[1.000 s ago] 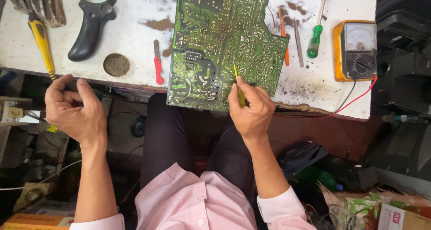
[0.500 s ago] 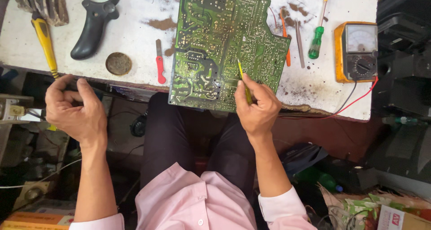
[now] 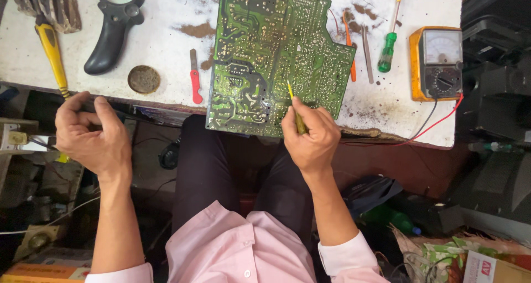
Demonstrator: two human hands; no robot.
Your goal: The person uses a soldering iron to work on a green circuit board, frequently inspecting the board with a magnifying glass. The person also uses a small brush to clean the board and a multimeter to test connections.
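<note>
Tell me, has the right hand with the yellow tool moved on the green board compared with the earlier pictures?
Yes, slightly. The right hand and its yellow tool have shifted a little toward the circuit board's right edge, nearer the orange multimeter; the tip remains on the board's lower part.

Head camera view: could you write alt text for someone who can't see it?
A person's right hand holds a thin yellow tool tip-down on a green circuit board lying on a stained white workbench. The left hand is curled at the bench edge; a screwdriver and an orange meter lie nearby.

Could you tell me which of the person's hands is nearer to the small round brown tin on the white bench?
Left. The left hand is just below-left of the tin; the right hand is far right, at the green circuit board.
</note>
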